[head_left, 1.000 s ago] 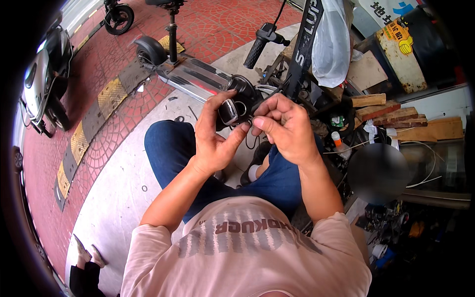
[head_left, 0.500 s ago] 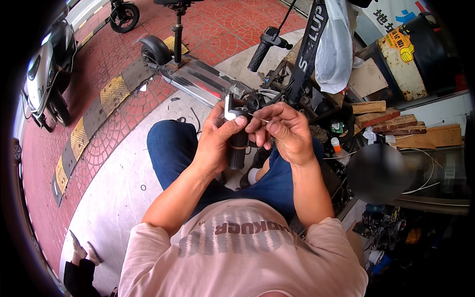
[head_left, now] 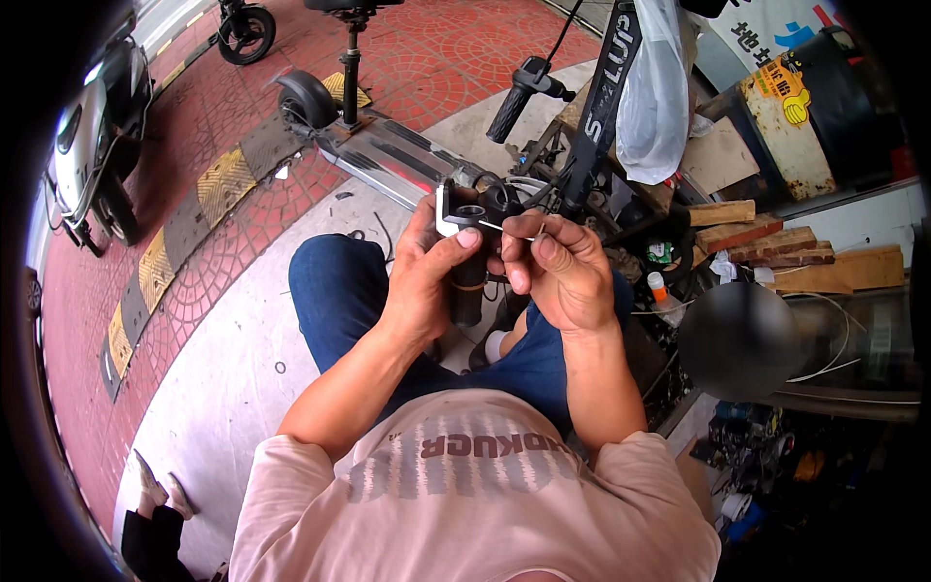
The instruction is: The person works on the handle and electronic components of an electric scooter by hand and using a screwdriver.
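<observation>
My left hand is closed round a black throttle grip, held upright between my knees. Its top end has a ring-shaped opening and a pale silver part, and my left thumb presses just below the ring. In my right hand, thumb and fingers pinch a thin metal hex key. The key points left, its tip at the grip's collar; whether it sits in a screw there cannot be made out. Dark smudges mark the fingers of both hands.
Ahead lies a scooter with a silver deck and a black stem, a white plastic bag hanging beside it. Wood blocks and a bottle are at the right. A parked scooter stands left; another person's feet show lower left.
The throttle grip has tilted, so its ring opening shows more. My right hand has shifted slightly right and down, and more of the hex key is visible.
</observation>
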Demonstrator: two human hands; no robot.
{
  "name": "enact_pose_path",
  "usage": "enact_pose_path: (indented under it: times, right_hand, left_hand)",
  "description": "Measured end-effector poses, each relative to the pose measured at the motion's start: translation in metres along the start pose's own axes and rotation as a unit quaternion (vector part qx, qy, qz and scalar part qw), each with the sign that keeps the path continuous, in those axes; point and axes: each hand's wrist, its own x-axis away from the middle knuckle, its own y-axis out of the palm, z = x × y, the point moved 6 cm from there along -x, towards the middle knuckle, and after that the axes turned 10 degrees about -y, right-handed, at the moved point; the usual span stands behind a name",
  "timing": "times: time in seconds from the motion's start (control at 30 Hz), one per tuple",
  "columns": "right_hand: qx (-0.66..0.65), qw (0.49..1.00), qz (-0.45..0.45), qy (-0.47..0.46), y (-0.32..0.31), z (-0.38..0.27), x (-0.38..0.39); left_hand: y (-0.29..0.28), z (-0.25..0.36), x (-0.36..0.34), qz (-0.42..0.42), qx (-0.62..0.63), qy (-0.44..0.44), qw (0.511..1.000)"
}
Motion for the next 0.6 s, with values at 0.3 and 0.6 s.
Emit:
enact_pose_path:
  times: [0.3, 0.6]
  right_hand:
    - [0.005, 1.000, 0.025, -0.005, -0.0026, 0.0030, 0.0037]
    - [0.064, 0.998, 0.021, -0.011, 0.0024, 0.0006, 0.0043]
  left_hand:
    - [-0.0064, -0.0025, -0.0023, 0.009, -0.040, 0.018, 0.999]
    - [-0.0080, -0.0044, 0.0000, 0.022, -0.021, 0.011, 0.999]
